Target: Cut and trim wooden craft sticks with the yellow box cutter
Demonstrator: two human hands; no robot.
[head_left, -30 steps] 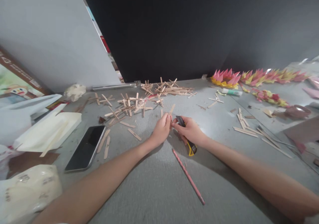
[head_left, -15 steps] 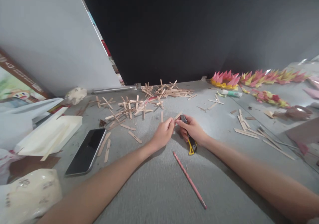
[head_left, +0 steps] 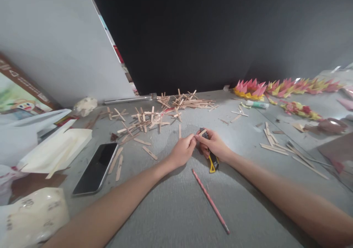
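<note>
My left hand [head_left: 182, 151] is closed, its thumb and fingertips pinching the near end of a short popsicle stick [head_left: 203, 132]. Fingers of my right hand [head_left: 216, 145] wrap round a black and yellow utility knife [head_left: 213, 162], its yellow end pointing toward me. The stick's far end lies over the knife, beside my right thumb; the blade is hidden. Both hands meet at the fingertips just above the grey table [head_left: 165, 211]. Nearer to me lies a pink pencil [head_left: 211, 201]. One more stick [head_left: 180, 131] rests just beyond my left hand.
Crossed popsicle sticks [head_left: 143, 120] are heaped behind my hands. A phone [head_left: 96, 169] and a white paper tray [head_left: 74, 145] lie left. At right are loose sticks [head_left: 273, 148], a glue stick [head_left: 257, 104], pink-yellow paper folds [head_left: 249, 90] and a tape roll [head_left: 332, 125]. A black panel [head_left: 206, 38] stands behind.
The stick between my hands has tilted and shifted slightly right and toward me, over the knife. My left hand has moved a little right. The knife stays in my right hand.
</note>
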